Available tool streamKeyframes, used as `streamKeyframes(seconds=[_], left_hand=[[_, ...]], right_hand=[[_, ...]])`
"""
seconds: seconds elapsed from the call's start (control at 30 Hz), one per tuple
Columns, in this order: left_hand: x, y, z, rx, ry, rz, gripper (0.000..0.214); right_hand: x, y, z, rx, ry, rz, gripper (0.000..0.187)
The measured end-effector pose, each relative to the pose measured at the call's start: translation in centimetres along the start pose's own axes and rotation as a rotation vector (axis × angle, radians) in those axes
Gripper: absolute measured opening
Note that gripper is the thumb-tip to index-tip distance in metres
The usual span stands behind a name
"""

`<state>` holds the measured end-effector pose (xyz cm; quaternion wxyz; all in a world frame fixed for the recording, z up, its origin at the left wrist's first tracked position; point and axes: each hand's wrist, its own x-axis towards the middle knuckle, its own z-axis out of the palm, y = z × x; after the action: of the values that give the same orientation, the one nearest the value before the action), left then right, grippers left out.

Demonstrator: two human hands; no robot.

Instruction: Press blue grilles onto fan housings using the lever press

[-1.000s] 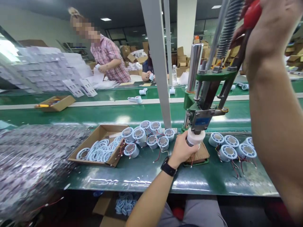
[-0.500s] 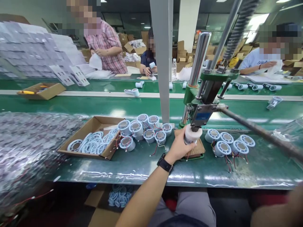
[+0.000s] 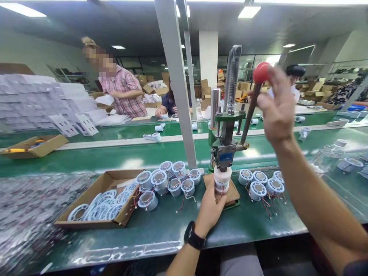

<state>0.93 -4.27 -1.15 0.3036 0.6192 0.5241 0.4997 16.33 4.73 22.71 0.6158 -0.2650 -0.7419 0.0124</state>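
Note:
My left hand (image 3: 211, 209) is closed around a small light-blue and white round motor unit (image 3: 222, 186) on the brown cardboard pad (image 3: 234, 193) of a hand press (image 3: 226, 153). A thick white round block (image 3: 222, 175) sits on top of the unit, under the ram. My right hand (image 3: 277, 109) is raised at the red ball knob (image 3: 261, 72) of the press lever (image 3: 251, 113). Its fingers are smeared by motion beside the knob, so their grip is unclear. Light-blue motor units with thin wires (image 3: 159, 180) stand left of the press, and more units (image 3: 258, 189) stand right of it.
A cardboard box (image 3: 120, 218) of light-blue rings stands left on the green bench. Bubble wrap (image 3: 25, 222) covers the bench's far left. A grey post (image 3: 176, 76) rises behind the units. Across the green conveyor (image 3: 115, 153), a person in a checked shirt (image 3: 126, 90) and other people work.
The lever has swung up from its low slant toward the lower right. My right hand has risen with it from the bottom corner. My left hand stays on the motor unit; the view has tilted upward.

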Motion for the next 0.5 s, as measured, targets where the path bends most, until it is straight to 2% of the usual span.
streamKeyframes(seconds=[0.07, 0.13, 0.2, 0.27, 0.33, 0.4, 0.43, 0.5], left_hand=[[-2.5, 0.0, -1.2, 0.055, 0.051, 0.018, 0.059], [-4.9, -0.1, -3.5, 0.125, 0.109, 0.023, 0.041], [-6.6, 0.0, -7.2, 0.272, 0.216, 0.097, 0.031], [-6.9, 0.2, -11.9, 0.472, 0.384, 0.121, 0.027], [-5.8, 0.4, -16.8, 0.632, 0.51, 0.098, 0.028], [-3.7, 0.4, -20.6, 0.692, 0.518, 0.073, 0.031], [-2.6, 0.4, -21.8, 0.716, 0.476, 0.075, 0.032], [-0.7, 0.4, -22.9, 0.758, 0.387, 0.09, 0.036]], right_hand=[[-4.3, 0.4, 2.2, 0.061, 0.099, 0.06, 0.056], [-10.9, 1.2, 4.5, 0.071, 0.194, 0.163, 0.065], [-17.3, 2.4, 6.5, 0.088, 0.135, 0.275, 0.075], [-21.7, 3.4, 8.1, 0.095, 0.013, 0.398, 0.082], [-23.6, 4.1, 9.4, 0.086, -0.075, 0.522, 0.083], [-23.9, 4.3, 10.3, 0.068, -0.088, 0.613, 0.084], [-23.6, 4.3, 10.6, 0.057, -0.07, 0.641, 0.085], [-23.0, 4.0, 10.7, 0.02, -0.012, 0.648, 0.084]])
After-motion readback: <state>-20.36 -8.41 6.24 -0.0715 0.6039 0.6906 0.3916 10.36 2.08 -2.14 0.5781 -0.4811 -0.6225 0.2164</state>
